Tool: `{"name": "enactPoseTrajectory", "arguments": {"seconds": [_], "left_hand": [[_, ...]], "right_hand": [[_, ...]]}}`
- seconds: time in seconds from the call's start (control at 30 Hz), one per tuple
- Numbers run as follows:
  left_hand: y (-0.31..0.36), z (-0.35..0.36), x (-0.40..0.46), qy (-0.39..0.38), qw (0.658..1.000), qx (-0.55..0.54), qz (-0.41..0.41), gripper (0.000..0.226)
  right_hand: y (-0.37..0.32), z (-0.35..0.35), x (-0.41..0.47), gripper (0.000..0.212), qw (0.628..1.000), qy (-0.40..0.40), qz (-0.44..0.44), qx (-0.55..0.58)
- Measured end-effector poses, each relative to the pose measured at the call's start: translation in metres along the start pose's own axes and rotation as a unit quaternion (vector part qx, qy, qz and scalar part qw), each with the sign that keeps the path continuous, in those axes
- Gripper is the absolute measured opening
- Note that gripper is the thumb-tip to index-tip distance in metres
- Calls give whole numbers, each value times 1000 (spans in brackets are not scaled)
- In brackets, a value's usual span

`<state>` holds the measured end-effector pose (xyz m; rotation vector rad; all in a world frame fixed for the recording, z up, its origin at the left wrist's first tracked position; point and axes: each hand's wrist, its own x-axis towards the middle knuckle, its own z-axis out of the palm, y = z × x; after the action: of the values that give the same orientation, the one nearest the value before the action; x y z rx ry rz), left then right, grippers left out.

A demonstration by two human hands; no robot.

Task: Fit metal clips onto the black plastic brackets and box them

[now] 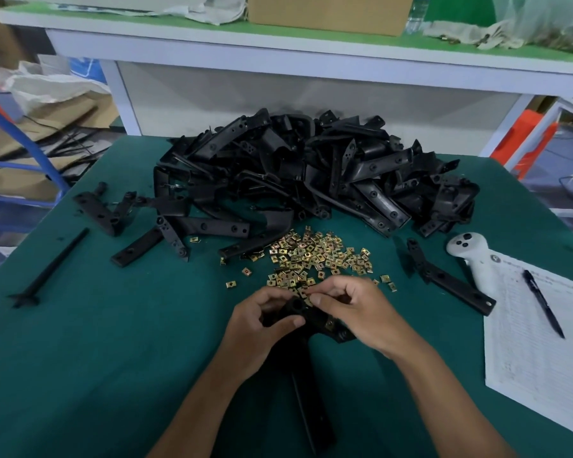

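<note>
My left hand [262, 320] grips the upper end of a long black plastic bracket [311, 391] that runs down toward me over the green table. My right hand [351, 305] pinches a small brass-coloured metal clip [308, 295] at the bracket's top end. One clip [329, 324] sits fitted on the bracket just below my right hand. A loose heap of metal clips [315, 256] lies just beyond my hands. Behind it rises a big pile of black brackets [311, 170].
Single brackets lie at the left [100, 209] and right [450, 279], and a thin black rod [52, 269] at far left. A white controller [473, 256], a paper form [543, 342] and a pen [543, 302] lie at the right. A cardboard box [328, 11] stands on the shelf behind.
</note>
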<state>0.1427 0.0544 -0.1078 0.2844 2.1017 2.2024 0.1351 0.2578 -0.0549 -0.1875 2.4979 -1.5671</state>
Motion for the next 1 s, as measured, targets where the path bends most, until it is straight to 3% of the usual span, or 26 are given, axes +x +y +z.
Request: {"name": "enactPoseTrajectory", "arguments": {"seconds": [0.47,0.6,0.67,0.8,0.93,1.0], "left_hand": [[-4,0,0,30,1000,0,1,24],[-3,0,0,37,999,26,9,24],[-1,-1,0,50,999,8,12,25],[2,8,-5,25,1000,9,8,27],[10,42,-11,-72,996,54,22,38],[18,70,-13,-133,987,79,48,33]], "right_hand": [[0,17,-11,19,999,2,9,43],[2,7,-23,35,999,-33,7,0],[6,-2,-35,42,999,9,-4,-43],[9,-20,-64,22,986,123,-42,-104],[9,-45,-107,18,972,182,-64,-131],[10,-61,-139,19,966,220,-51,-126]]}}
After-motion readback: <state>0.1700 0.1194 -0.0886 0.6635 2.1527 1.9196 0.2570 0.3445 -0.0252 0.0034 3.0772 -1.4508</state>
